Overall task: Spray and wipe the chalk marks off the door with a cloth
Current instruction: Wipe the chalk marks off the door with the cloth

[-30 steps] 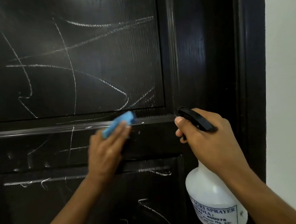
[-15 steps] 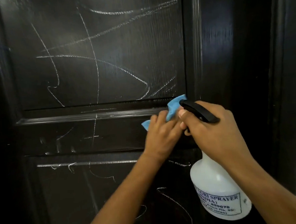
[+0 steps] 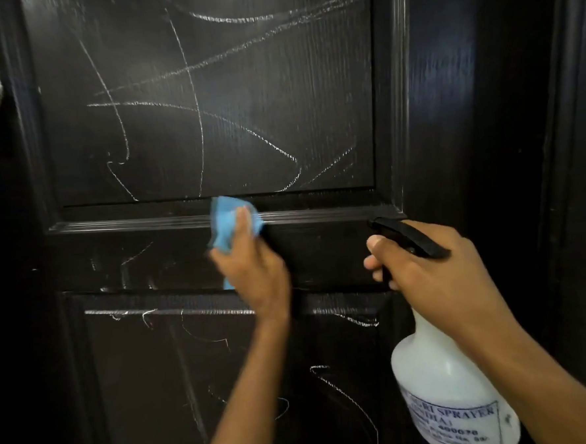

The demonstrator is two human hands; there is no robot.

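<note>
My left hand (image 3: 253, 269) presses the cloth (image 3: 228, 225) on the door's (image 3: 449, 109) middle rail, mid-wipe. My right hand (image 3: 431, 268) grips the sprayer (image 3: 446, 394) near the door's right edge. Rail mostly clean; chalk (image 3: 191, 104) left on upper and lower panels. Early stage, I'd say.

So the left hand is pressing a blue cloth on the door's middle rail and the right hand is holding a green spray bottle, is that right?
Not quite: the spray bottle is white with a black trigger head, not green, as the head view shows. The rest holds: the left hand presses the blue cloth on the door's middle rail, and the right hand holds the bottle.
</note>
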